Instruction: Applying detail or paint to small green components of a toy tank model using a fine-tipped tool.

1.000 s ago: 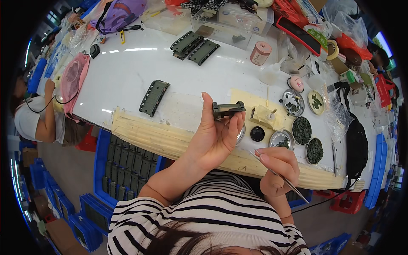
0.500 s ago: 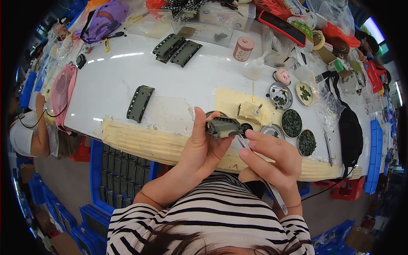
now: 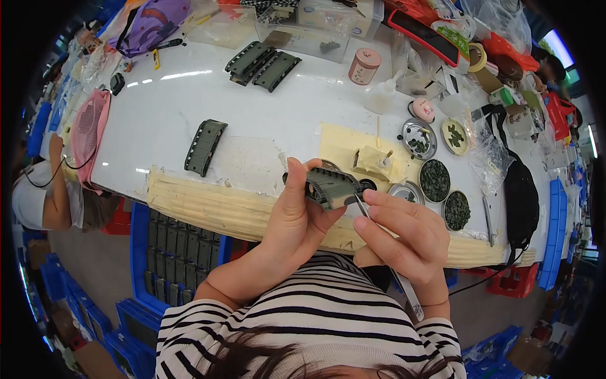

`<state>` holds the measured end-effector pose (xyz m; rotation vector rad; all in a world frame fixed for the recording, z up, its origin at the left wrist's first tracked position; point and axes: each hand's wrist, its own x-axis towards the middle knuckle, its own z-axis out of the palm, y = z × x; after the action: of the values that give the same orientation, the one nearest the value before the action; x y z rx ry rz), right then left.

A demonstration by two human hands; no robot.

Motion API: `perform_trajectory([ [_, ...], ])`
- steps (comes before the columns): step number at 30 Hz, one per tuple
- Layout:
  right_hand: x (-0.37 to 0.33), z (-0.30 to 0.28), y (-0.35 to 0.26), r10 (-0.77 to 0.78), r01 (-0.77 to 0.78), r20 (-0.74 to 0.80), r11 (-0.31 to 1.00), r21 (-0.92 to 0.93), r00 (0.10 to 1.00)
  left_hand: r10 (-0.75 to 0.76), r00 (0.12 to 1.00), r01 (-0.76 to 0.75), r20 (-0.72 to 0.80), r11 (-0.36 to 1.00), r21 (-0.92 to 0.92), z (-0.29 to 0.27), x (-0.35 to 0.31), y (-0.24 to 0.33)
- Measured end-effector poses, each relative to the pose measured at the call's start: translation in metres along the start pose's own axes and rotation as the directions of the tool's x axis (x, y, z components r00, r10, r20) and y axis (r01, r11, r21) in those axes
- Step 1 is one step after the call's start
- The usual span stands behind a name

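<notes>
Head view: green track piece (image 3: 329, 187) held up over the near edge of the white surface (image 3: 164, 120), worked with tweezers (image 3: 386, 262).

Track piece is pinched by the left hand (image 3: 295, 218), thumb on one side, fingers curled behind it. Tweezers are pinched in the right hand (image 3: 401, 237), fingers pressed together round the shaft; the tip is at the piece's lower right end, contact cannot be told. A loose track section (image 3: 204, 146) is laid flat on the surface to the left, well apart. Two more sections (image 3: 264, 64) are laid side by side further back. Round tins (image 3: 434, 180) of small dark parts are set just right of the hands. A pink fan (image 3: 88, 136) is seen at the left edge.
</notes>
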<state>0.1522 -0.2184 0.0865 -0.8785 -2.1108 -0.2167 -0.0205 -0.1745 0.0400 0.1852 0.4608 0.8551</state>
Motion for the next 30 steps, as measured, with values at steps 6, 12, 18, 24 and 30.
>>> perform_trajectory([
  [6, 0.002, 0.002, -0.001, 0.006, -0.006, 0.001, 1.000, 0.008, 1.000, 0.001, 1.000, 0.000, 0.016, 1.000, -0.028, -0.004, 0.000, -0.001],
  [12, 0.004, -0.002, -0.001, -0.030, 0.031, 0.047, 0.999, -0.024, 0.998, 0.018, 0.999, -0.016, 0.038, 0.999, -0.040, -0.006, -0.001, -0.002],
  [18, 0.004, -0.003, -0.001, -0.037, 0.042, 0.083, 0.998, -0.056, 0.996, 0.052, 0.998, -0.051, -0.034, 0.999, 0.016, -0.002, -0.001, -0.005],
  [24, 0.003, 0.002, -0.002, -0.019, 0.019, 0.025, 0.999, -0.036, 1.000, -0.011, 1.000, 0.011, 0.000, 0.999, -0.050, -0.007, 0.004, -0.004],
  [30, -0.007, 0.003, -0.002, 0.114, -0.077, -0.231, 0.984, 0.162, 0.966, -0.232, 0.960, 0.275, 0.156, 0.884, -0.378, -0.010, 0.017, 0.010],
])
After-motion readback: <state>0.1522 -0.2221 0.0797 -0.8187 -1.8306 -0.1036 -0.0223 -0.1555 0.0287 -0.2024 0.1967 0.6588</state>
